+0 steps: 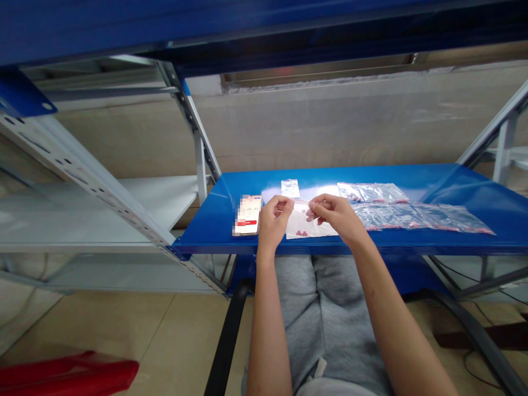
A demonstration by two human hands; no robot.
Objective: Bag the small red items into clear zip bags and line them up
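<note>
Both my hands hold a small clear plastic bag [303, 224] by its top edge, just above the blue shelf [433, 181]. My left hand [273, 221] pinches the bag's left corner and my right hand [336, 214] pinches the right part of the opening. Small pink pieces lie at the bottom of the bag. An empty clear bag [290, 187] lies flat on the shelf behind my hands.
A phone [248, 214] with a lit screen lies left of my hands. Several filled clear bags [406, 212] lie in rows on the right. Grey metal shelving [82, 170] stands at left, a red object [66, 377] lies on the floor.
</note>
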